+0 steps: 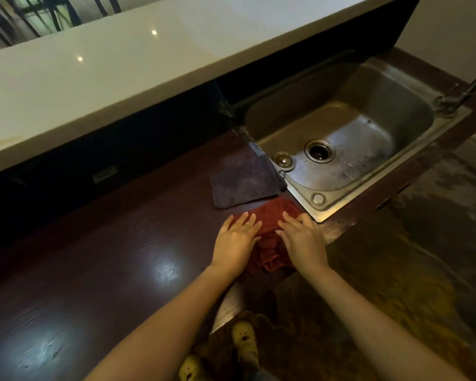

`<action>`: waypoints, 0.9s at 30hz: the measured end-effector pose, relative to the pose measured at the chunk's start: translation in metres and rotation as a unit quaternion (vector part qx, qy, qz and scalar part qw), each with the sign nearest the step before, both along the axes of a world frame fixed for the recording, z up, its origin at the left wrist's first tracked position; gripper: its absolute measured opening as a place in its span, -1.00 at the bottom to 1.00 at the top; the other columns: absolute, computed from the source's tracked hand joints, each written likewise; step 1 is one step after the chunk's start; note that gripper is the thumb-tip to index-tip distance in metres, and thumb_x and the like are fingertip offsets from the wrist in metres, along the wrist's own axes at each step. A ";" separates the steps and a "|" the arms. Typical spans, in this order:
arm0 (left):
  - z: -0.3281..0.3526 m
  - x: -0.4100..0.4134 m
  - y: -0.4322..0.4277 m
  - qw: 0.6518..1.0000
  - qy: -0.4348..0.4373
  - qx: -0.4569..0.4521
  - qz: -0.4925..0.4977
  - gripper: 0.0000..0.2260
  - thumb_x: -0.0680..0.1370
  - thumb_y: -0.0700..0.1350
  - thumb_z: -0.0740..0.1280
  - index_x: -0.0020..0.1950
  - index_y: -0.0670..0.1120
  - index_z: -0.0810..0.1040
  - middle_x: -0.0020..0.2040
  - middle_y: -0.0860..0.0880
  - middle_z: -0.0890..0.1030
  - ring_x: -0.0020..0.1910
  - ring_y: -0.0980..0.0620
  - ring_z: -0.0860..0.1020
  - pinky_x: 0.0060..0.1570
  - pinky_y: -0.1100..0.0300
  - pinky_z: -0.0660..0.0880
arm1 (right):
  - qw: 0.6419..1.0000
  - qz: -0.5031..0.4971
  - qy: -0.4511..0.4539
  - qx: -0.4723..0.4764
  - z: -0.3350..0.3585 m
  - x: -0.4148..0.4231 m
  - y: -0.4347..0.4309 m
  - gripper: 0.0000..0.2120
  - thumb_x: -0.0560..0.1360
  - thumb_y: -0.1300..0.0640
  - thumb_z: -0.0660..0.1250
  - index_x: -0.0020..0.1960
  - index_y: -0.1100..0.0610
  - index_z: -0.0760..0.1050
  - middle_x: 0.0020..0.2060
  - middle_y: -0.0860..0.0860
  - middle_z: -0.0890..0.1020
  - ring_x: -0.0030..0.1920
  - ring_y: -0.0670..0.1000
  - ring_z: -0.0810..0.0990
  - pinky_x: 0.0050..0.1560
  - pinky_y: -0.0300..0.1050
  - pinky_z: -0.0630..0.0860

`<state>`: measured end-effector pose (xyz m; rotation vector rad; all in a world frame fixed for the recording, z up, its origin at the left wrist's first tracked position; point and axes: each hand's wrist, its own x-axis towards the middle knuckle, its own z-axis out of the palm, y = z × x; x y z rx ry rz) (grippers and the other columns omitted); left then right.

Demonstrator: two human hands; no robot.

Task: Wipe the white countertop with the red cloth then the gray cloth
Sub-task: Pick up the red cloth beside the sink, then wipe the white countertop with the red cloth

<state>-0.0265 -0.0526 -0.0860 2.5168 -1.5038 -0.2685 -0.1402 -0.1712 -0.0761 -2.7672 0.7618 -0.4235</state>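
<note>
1. Left hand [238, 237] lies flat, fingers spread, palm down on the left part of the red cloth [272, 237]. No pinch, nothing gripped.
2. Right hand [302, 240] likewise flat and spread, palm down on the right part of the cloth. The two hands sit just beside each other, with bunched red fabric showing between them.
3. The red cloth rests on the dark wood counter [107, 257] at its near edge, close to the corner of the sink; its near end is crumpled and hangs a little over the edge.
4. The gray cloth [242, 182] lies flat just beyond the red one, its near edge touching or barely overlapping it, and its right edge against the sink rim.
5. The white countertop [107, 72] is the raised ledge behind, well apart from both cloths. Judgement: wiping has not begun there; the step in hand is gathering the red cloth.
6. To do it well: close the fingers over the bunched fabric, lift it clear without dragging the gray cloth, fold it to a flat pad, then wipe the white ledge in overlapping strokes from one end.
7. Count: two hands, one red cloth, one gray cloth, one steel sink [382, 86] with one drain [320, 150], one tap [467, 89], and two yellow shoes [245, 339] below.
</note>
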 end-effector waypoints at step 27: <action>0.186 0.085 0.152 0.969 -0.040 -0.071 0.231 -0.72 0.57 0.09 0.11 0.25 0.14 0.43 0.17 -0.01 0.60 0.10 -0.10 0.55 -0.02 0.00 0.51 | 0.940 0.308 0.015 0.146 0.172 0.138 0.064 -0.75 0.43 0.11 0.38 0.08 -0.11 0.58 -0.12 -0.02 0.65 -0.06 0.03 0.59 -0.02 -0.05 0.48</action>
